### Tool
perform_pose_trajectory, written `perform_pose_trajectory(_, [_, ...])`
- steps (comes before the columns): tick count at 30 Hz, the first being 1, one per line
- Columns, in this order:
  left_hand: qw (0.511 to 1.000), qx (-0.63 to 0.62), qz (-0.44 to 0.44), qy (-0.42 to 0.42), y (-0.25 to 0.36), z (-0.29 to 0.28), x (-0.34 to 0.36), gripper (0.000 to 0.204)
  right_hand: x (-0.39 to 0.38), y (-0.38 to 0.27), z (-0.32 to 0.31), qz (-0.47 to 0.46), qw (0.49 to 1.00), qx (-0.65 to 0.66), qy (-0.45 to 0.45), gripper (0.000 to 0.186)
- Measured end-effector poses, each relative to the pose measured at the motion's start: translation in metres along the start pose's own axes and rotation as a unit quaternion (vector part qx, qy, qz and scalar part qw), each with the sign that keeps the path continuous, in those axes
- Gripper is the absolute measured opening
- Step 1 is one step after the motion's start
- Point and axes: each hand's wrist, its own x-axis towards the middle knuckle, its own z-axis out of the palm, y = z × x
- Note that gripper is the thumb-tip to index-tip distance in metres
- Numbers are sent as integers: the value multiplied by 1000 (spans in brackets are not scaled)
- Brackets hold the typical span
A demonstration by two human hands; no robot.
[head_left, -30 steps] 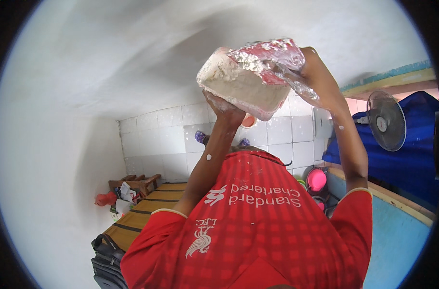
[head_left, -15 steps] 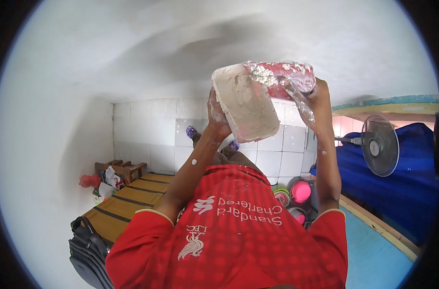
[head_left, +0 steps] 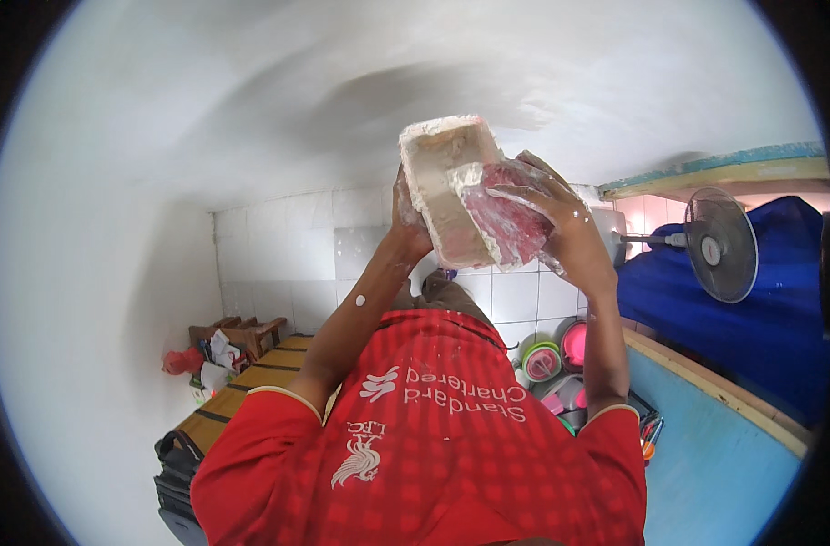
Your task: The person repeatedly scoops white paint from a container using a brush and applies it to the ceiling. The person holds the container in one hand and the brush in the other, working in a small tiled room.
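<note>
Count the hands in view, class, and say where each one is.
2. The left hand is at the left side of the pale container; the right hand is on the white-smeared red piece. No others show.

Bare forearms [head_left: 606,341] raised, the white-smeared right hand [head_left: 563,220] extends its fingers; the bare left hand [head_left: 409,223] seems curled, partly hidden.
</note>
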Motion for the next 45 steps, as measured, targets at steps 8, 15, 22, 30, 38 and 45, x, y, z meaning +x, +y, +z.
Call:
perform_pose_trajectory(8, [983,175,49,-9,13,-15,-14,54,6,-21,-31,7,988,84,-132,75])
perform_pose_trajectory(15, [994,42,-69,-68,32,-36,-17,44,12,-37,-15,-62,983,-159,-64,67])
perform_pose_trajectory(22, [962,-144,-151,-175,45,-15,-22,53,7,-26,16,-32,982,-184,-18,56])
perform_pose_trajectory(30, [974,222,-35,-26,58,-4,-38,53,-14,-13,24,-44,968,-247,-7,57])
perform_pose_trajectory(38, [985,86,-99,-114,65,-40,-29,54,-30,-31,16,5,966,-257,-26,51])
perform_pose_trajectory(45, [978,161,-52,-123,82,-40,-53,59,-43,-36,30,28,988,-143,47,50])
